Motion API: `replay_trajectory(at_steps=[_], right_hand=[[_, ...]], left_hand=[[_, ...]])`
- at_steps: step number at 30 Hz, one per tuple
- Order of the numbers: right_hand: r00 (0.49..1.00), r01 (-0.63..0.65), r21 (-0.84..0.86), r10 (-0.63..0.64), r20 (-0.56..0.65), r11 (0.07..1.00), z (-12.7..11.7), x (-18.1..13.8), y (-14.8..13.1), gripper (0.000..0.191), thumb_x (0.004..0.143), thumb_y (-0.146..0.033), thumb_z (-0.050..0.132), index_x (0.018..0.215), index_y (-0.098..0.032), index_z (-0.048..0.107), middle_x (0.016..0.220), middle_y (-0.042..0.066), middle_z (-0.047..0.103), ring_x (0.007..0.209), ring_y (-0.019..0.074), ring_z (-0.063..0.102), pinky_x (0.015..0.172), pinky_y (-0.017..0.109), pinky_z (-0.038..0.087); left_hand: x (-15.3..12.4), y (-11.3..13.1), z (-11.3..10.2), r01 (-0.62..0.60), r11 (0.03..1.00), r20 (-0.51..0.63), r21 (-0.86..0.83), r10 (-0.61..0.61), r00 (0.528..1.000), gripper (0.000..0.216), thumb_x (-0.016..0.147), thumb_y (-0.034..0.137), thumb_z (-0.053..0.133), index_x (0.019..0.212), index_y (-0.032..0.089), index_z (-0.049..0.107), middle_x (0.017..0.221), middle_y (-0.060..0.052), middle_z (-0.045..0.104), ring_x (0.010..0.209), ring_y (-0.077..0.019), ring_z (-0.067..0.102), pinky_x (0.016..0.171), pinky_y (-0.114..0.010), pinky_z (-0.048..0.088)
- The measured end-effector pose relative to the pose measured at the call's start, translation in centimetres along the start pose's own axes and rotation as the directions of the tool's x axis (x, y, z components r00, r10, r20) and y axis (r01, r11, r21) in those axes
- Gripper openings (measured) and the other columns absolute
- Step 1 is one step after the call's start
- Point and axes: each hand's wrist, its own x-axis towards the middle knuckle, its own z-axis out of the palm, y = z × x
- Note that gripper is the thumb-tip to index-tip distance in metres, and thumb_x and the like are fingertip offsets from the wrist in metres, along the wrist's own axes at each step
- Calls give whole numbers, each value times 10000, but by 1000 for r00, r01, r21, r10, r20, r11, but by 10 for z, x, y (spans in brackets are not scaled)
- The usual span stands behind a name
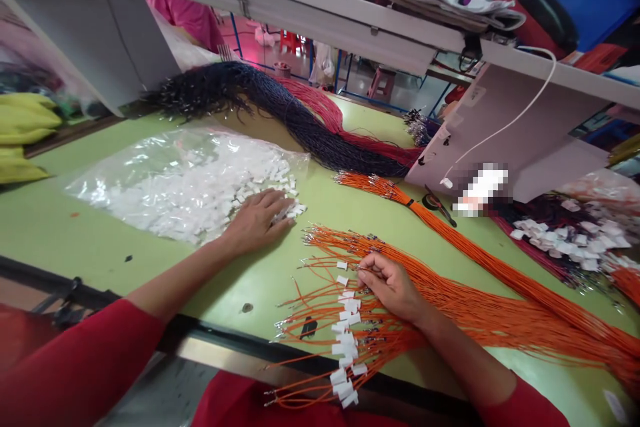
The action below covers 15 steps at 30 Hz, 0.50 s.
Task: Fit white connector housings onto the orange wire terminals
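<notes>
My left hand (260, 219) lies palm down at the mouth of a clear plastic bag (130, 163), its fingers stretched over small white connector housings (287, 183). To the right, my right hand (387, 283) is closed in a pinch on an orange wire (354, 266) close to its end. Below and around it fans a loose bundle of orange wires (450, 300) with metal terminals at their tips. White housings (345, 340) sit on several of these wires in a rough column reaching the table's front edge. What lies under my left fingers is partly hidden.
A second orange bundle (450, 240), tied with a black band, lies behind, near small cutters (437, 203). Dark blue wires (280, 103) and red wires (320, 103) cross the back of the green table (220, 307). An overhead shelf (320, 7) spans above; more housings (575, 240) lie right.
</notes>
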Motion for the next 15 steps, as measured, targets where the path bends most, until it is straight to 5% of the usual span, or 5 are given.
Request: replay_trajectory(at_steps=[8,15], right_hand=[[1000,3,-14,-2,19,1000,-4,0,4,262,950,-441,586,872,-192,597,777,11,647,627,111,527,586,233,415],[999,-40,36,41,-11,999,-4,0,2,309,903,-494,633,880,-187,601,726,-5,617,541,89,443,499,216,353]], left_hand=[[-23,31,-12,-99,994,-89,-43,95,991,346,958,324,468,1209,182,660,1334,-165,616,1261,-349,525,1114,-583,340],[21,50,-6,-98,995,-62,6,98,993,285,906,186,504,1080,218,728,1254,-118,657,1169,-328,523,988,-518,403]])
